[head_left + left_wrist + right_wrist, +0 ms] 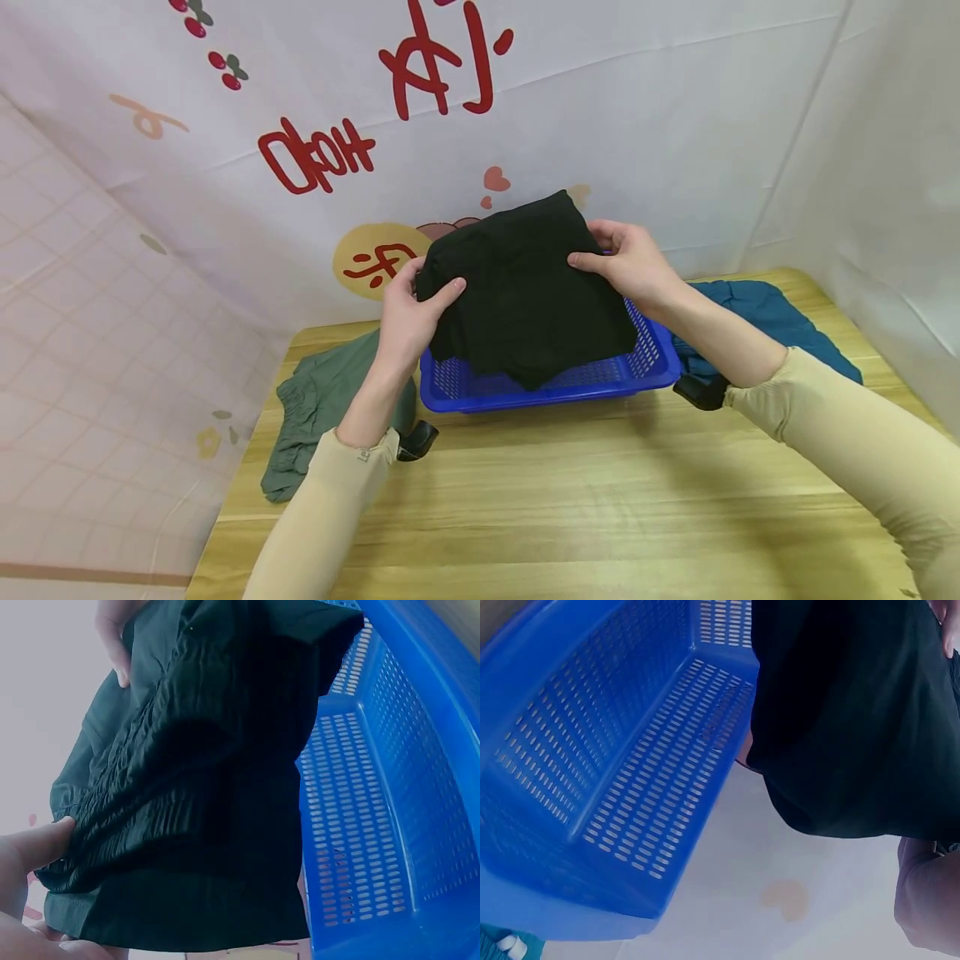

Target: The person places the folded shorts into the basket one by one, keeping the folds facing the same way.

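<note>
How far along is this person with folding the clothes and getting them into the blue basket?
Done: the black garment already looks folded into a compact bundle. In hand: the left hand and right hand grip its two sides, holding it over the blue basket, whose mesh floor looks bare in the wrist views. Left: the green garment and the teal garment lie loose on the wooden table beside the basket.

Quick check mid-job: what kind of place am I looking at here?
Likely a staged indoor corner for sorting laundry: a wooden table, a printed fabric backdrop, a blue basket, and both hands holding a folded black garment.
</note>
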Motion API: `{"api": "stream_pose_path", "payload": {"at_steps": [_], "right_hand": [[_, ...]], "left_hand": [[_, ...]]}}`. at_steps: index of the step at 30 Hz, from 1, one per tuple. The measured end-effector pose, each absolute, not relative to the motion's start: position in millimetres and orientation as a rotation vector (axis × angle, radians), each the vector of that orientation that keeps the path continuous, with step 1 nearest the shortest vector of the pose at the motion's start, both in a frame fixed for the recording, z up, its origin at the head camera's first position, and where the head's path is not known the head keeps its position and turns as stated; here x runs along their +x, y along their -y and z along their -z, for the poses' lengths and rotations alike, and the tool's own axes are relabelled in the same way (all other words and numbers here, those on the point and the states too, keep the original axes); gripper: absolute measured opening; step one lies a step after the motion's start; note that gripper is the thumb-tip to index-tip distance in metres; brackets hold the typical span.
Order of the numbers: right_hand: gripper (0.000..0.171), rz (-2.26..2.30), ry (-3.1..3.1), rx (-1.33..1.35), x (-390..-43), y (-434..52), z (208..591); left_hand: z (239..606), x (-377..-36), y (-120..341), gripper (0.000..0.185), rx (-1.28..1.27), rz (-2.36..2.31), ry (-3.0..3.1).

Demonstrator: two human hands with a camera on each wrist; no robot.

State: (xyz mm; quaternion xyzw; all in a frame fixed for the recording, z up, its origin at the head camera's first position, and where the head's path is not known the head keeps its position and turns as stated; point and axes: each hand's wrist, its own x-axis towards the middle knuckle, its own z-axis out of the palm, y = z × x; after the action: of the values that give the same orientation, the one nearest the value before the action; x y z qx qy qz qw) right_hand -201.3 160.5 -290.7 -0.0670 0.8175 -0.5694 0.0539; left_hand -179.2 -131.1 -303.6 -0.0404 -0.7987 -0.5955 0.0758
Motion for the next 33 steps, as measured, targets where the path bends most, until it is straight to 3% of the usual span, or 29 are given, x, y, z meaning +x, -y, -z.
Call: {"api": "stream_pose_path", "payload": {"at_steps": [15, 23, 33], "right_hand": [[0.044, 1.545, -2.432, -0.217, -228.2, -159.2, 310.9], [0.06, 1.421, -2.338, -0.233, -239.8, -164.1, 323.4], [0.079, 1.238, -2.325, -0.168, -244.1, -162.0, 346.7]], "left_hand": [[319.8, -202.6, 131.3, 0.051, 0.003, 1.709, 2.638], [327.6, -215.3, 128.4, 0.053, 0.045, 1.624, 2.839], [346.0, -226.7, 123.9, 0.076, 0.069, 1.42, 3.13]]}}
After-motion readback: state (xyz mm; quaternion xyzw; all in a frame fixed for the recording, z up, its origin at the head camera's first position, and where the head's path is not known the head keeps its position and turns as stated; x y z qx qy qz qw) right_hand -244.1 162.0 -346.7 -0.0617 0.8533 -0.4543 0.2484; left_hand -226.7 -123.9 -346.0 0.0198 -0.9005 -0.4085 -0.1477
